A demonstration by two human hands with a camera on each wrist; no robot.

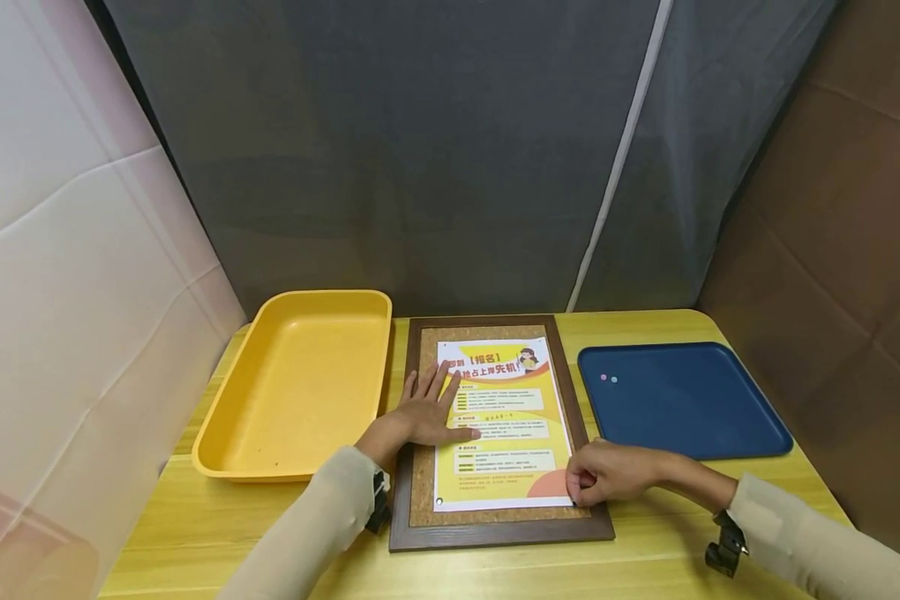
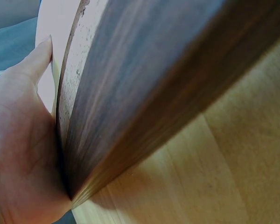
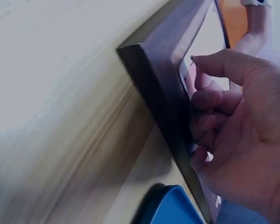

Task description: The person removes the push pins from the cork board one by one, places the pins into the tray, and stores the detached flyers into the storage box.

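A printed poster [image 1: 495, 458] in yellow, white and pink lies on a corkboard [image 1: 423, 475] with a dark brown wooden frame [image 1: 502, 537]. My left hand [image 1: 423, 417] rests on the poster's left side with fingers spread, its heel over the frame's left edge. At the poster's lower right corner, my right hand [image 1: 607, 473] pinches a small dark thumbtack [image 3: 192, 59], its thumb pressing close over the paper; the other fingers are curled. Another thumbtack [image 1: 439, 501] sits in the lower left corner.
To the left stands a deep yellow tray [image 1: 307, 392]. At right, a blue tray [image 1: 682, 400] holds a pink thumbtack [image 1: 603, 377] and a pale one [image 1: 613, 379]. The wooden table [image 1: 187, 517] meets a grey curtain [image 1: 420, 167] behind.
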